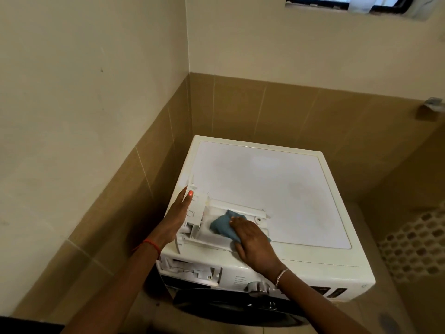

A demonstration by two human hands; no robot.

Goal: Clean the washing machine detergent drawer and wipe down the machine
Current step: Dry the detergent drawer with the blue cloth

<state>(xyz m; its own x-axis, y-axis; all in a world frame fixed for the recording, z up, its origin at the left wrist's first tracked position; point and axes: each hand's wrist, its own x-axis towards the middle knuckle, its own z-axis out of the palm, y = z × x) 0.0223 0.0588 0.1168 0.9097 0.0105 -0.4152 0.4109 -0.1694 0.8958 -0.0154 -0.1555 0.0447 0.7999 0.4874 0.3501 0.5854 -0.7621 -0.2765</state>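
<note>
The white detergent drawer [207, 220] lies pulled out on top of the white washing machine [277, 189], near its front left corner. My left hand [179, 213] rests flat against the drawer's left side, fingers straight. My right hand [252, 242] presses a blue cloth [222, 225] into the drawer's compartment, fingers lying over the cloth. The empty drawer slot [190, 270] shows at the top left of the machine's front, with the control knob [258, 286] to its right.
The machine stands in a corner with tan-tiled walls [144, 177] close on the left and behind. A perforated white basket [419, 244] is at the right. The dark round door [240, 307] is below the panel. A window [349, 1] sits high up.
</note>
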